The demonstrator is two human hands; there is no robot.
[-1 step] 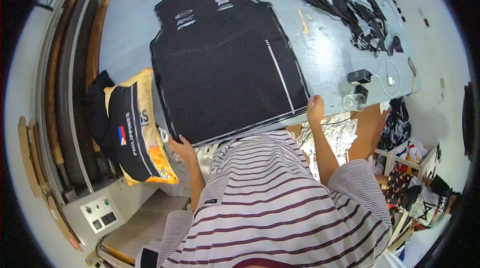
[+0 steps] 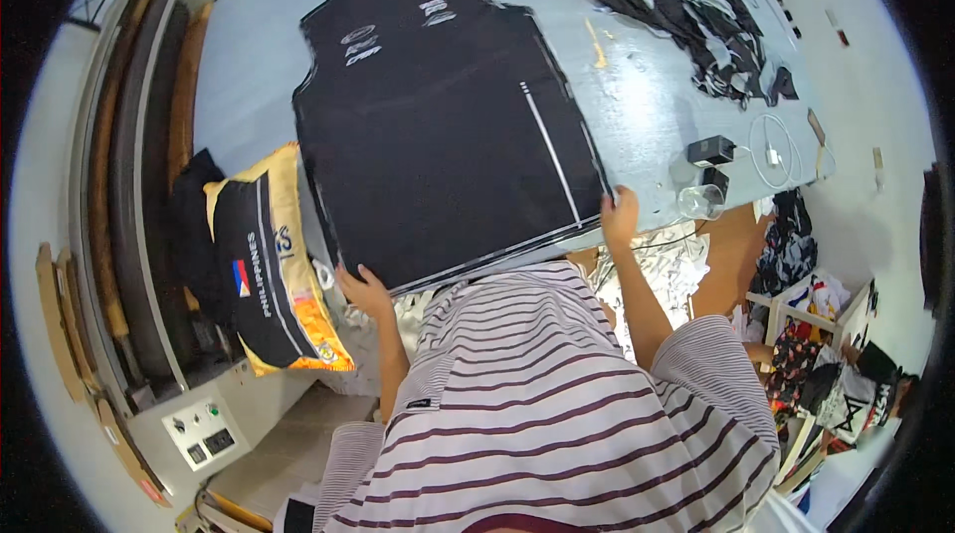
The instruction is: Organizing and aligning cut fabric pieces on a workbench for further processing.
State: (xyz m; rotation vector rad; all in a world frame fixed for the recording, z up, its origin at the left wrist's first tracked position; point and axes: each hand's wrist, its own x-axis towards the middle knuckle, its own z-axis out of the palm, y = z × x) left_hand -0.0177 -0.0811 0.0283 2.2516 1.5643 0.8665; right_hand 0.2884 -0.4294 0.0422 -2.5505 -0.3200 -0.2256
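Note:
A black sleeveless garment panel (image 2: 438,145) lies flat on the pale blue table, its near edge toward me. Small white prints mark its upper part, and a thin white stripe runs down its right side. My left hand (image 2: 366,292) grips the panel's near left corner. At the near right corner, my right hand (image 2: 619,223) pinches the edge between thumb and fingers. The fingers' undersides are hidden. Left of the panel sits a yellow and black printed cushion (image 2: 269,265) with a small flag on it.
Black and grey fabric scraps (image 2: 686,11) are heaped at the table's far right. A clear cup (image 2: 701,202), a black power adapter (image 2: 712,150) and a white cable (image 2: 786,160) lie near the right edge. Long rollers (image 2: 159,185) stand at left; a crate of cloths (image 2: 826,314) stands at right.
The panel and its surroundings sit slightly further left in view. My right hand's fingers have shifted a little at the corner; my left hand stays at its corner.

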